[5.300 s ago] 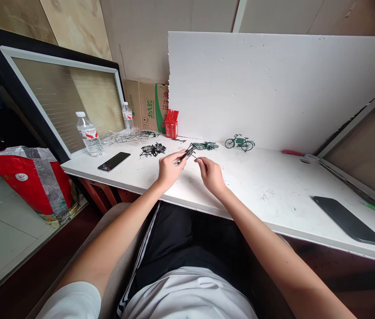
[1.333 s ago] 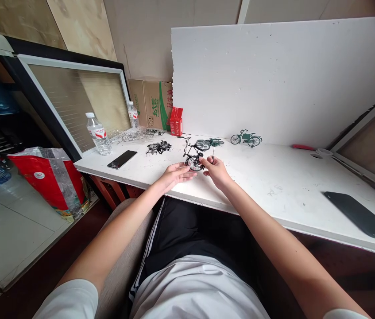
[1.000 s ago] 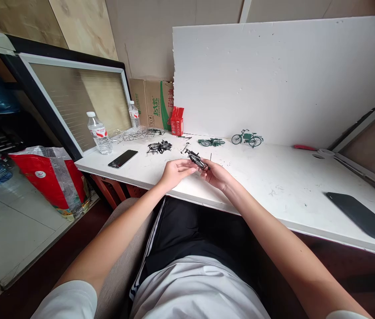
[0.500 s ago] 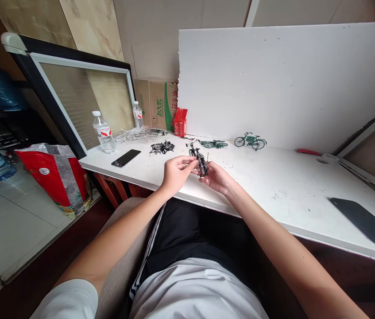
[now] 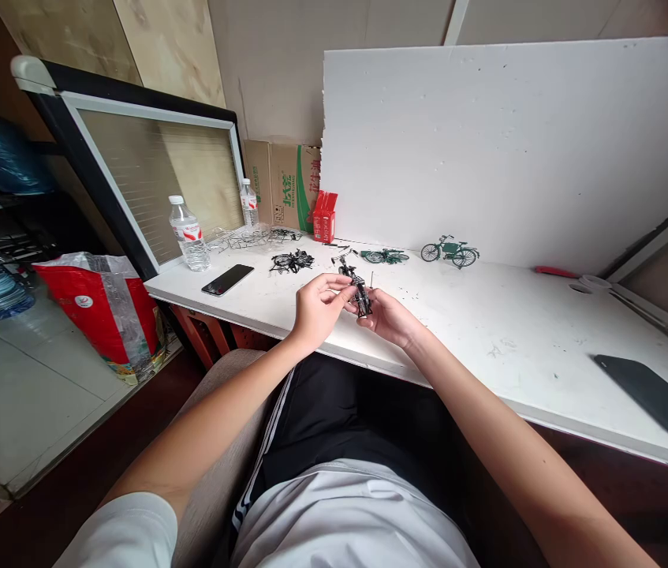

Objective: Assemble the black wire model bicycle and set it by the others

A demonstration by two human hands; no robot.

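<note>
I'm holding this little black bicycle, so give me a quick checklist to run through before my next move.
1. Black model bicycle supported: ok, left hand and right hand both on it.
2. All its small parts seated: cannot tell, fingers hide some and details are tiny.
3. Green model bicycle standing upright: ok, near the white board.
4. Tabletop free of loose pieces: not ok, black model parts lie on it.
5. Front water bottle capped and upright: ok.

Between my left hand and right hand sits a model bicycle; on the table, a phone lies left, a second bicycle behind right (before a board).
</note>
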